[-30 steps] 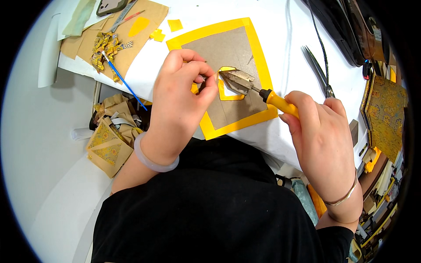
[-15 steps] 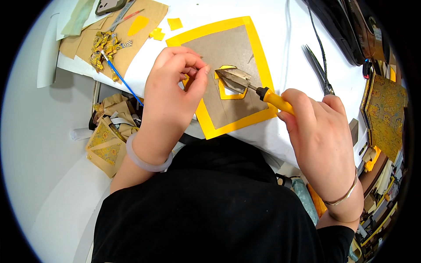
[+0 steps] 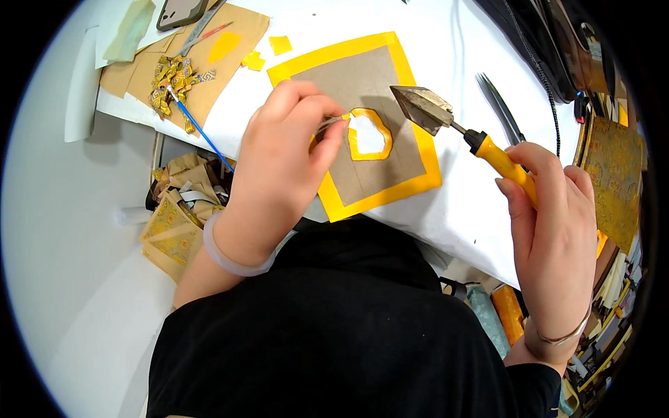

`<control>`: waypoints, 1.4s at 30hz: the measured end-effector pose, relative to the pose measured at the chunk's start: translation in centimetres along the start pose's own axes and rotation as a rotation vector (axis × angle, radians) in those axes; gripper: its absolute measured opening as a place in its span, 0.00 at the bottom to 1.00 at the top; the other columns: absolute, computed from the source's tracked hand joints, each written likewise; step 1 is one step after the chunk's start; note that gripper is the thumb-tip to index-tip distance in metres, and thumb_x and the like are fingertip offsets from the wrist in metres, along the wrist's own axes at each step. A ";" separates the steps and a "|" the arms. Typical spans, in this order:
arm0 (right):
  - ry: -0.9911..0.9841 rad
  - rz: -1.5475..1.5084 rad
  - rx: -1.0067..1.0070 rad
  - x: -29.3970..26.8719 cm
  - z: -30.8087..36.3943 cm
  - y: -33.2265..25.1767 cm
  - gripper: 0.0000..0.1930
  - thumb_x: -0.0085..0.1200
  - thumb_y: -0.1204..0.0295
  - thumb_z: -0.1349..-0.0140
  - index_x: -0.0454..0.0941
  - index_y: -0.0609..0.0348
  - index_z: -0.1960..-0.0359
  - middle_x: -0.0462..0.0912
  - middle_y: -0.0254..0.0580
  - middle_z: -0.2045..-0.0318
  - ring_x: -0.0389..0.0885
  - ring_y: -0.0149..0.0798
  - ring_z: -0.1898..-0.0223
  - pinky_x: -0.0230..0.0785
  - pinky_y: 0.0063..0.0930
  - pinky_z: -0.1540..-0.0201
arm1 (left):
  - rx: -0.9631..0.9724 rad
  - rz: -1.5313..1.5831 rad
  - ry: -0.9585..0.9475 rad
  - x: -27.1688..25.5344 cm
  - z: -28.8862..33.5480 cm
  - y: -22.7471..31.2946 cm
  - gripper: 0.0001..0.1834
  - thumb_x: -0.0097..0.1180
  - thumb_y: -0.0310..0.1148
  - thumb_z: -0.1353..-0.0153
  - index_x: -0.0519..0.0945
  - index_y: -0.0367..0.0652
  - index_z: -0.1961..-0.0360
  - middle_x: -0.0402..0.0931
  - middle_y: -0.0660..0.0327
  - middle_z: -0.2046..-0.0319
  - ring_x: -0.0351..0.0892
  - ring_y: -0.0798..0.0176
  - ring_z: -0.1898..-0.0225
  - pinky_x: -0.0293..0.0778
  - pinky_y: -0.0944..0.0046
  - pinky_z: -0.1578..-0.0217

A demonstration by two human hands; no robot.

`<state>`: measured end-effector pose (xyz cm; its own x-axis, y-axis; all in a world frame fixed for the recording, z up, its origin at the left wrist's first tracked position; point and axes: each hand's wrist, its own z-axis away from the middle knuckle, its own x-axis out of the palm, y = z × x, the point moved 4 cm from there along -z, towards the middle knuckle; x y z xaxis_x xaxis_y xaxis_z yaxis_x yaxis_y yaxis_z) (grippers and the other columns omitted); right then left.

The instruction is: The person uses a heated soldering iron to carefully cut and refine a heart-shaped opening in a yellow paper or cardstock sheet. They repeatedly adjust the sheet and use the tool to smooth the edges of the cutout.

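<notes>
A grey-brown board [image 3: 334, 76] with a yellow edging lies on the white-covered table. Its cut-out hole is rimmed with yellow strip [image 3: 375, 156]. My left hand [image 3: 289, 132] is over the board's left part, thumb and fingers pinched on a thin, pale tweezers-like tool [image 3: 327, 124]. The tool's tip is at the hole's upper left, by a small yellow tab; the fingers hide most of it. My right hand [image 3: 557, 209] grips the yellow handle of a small pointed iron [image 3: 426, 108]. The iron's metal head is raised above the board's right border, apart from the hole.
Brown paper [image 3: 237, 42] at the far left bears patterned fabric scraps [image 3: 174, 76] and a blue-handled brush [image 3: 198, 129]. A phone [image 3: 182, 12] lies behind. Yellow pieces [image 3: 280, 45] lie beyond the board. Black scissors [image 3: 503, 104] and a dark bag [image 3: 533, 42] are at right.
My right hand has lifted the iron off the hole's rim and drawn it rightward. My left fingers have shifted slightly right, to the hole's upper left edge, where the thin tool now shows.
</notes>
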<state>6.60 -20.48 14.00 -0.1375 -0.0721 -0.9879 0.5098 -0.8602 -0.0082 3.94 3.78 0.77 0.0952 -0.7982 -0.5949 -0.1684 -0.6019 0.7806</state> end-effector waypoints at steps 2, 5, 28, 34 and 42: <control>-0.008 -0.006 0.023 0.1 0.2 0.1 0.12 0.65 0.76 0.27 0.81 0.58 0.46 0.88 0.45 0.59 0.79 0.45 0.62 0.73 0.37 0.56 | 0.118 -0.186 -0.019 0.1 -1.0 0.7 0.09 0.72 0.22 0.39 0.85 0.39 0.59 0.81 0.58 0.55 0.83 0.54 0.57 0.78 0.57 0.52; -0.017 -0.045 0.046 0.3 0.3 0.0 0.11 0.65 0.75 0.27 0.81 0.58 0.46 0.87 0.45 0.63 0.78 0.44 0.65 0.71 0.37 0.57 | 0.205 -0.310 -0.045 0.3 -1.9 1.0 0.10 0.74 0.24 0.43 0.85 0.40 0.62 0.82 0.61 0.56 0.83 0.51 0.56 0.77 0.53 0.52; -0.002 -0.204 -0.042 1.6 0.5 -0.4 0.10 0.64 0.72 0.26 0.79 0.57 0.48 0.84 0.42 0.70 0.78 0.46 0.70 0.68 0.40 0.49 | -0.205 -0.143 -0.097 -0.1 -0.6 0.0 0.09 0.76 0.25 0.41 0.87 0.37 0.61 0.79 0.60 0.60 0.75 0.64 0.61 0.76 0.65 0.56; -0.036 -0.206 -0.065 1.5 0.4 -0.9 0.10 0.64 0.72 0.26 0.79 0.56 0.48 0.84 0.41 0.71 0.79 0.46 0.69 0.68 0.40 0.48 | -0.235 -0.155 -0.072 0.2 -0.4 -0.1 0.08 0.75 0.25 0.40 0.89 0.38 0.61 0.78 0.60 0.58 0.77 0.63 0.60 0.77 0.64 0.55; -0.074 -0.216 -0.070 1.9 0.1 -1.5 0.10 0.64 0.72 0.26 0.78 0.56 0.48 0.84 0.41 0.71 0.79 0.47 0.69 0.67 0.41 0.48 | -0.243 -0.193 -0.070 0.3 -0.4 -0.2 0.06 0.74 0.25 0.39 0.89 0.37 0.62 0.79 0.59 0.58 0.80 0.62 0.60 0.78 0.64 0.56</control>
<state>5.51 -19.39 12.10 -0.3103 0.0710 -0.9480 0.5192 -0.8227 -0.2316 4.36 3.66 0.50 0.0333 -0.6698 -0.7418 0.0862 -0.7375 0.6698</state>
